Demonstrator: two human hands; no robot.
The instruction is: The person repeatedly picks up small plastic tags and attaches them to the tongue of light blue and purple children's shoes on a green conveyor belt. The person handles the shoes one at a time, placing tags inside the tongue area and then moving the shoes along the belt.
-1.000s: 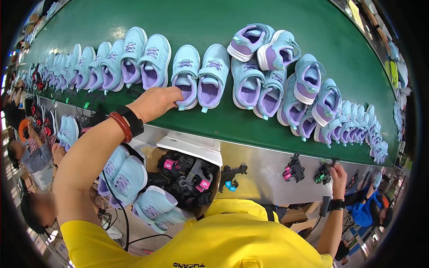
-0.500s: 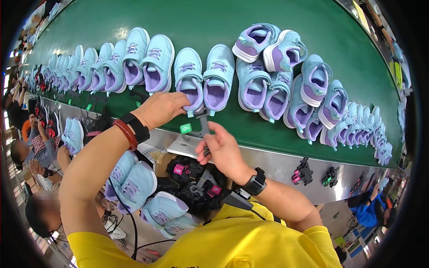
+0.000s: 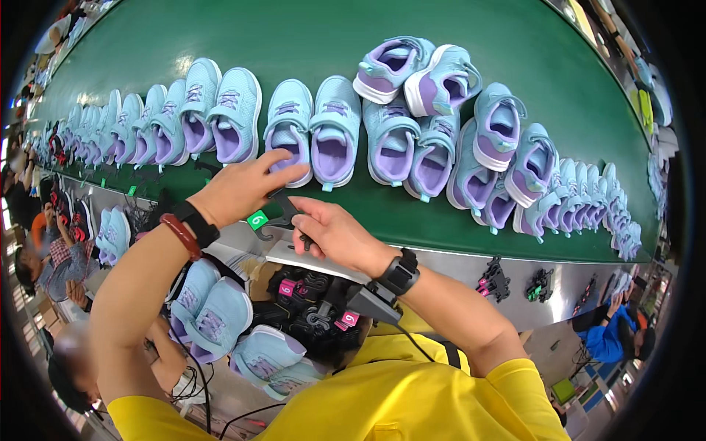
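From the right hand (image 3: 338, 234) leftward juts a black hanger (image 3: 285, 209).

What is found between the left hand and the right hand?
The head view shows a black hanger with a green tag, held by the right hand.

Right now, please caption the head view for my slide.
Left hand at a sneaker; right hand holding a black hanger.
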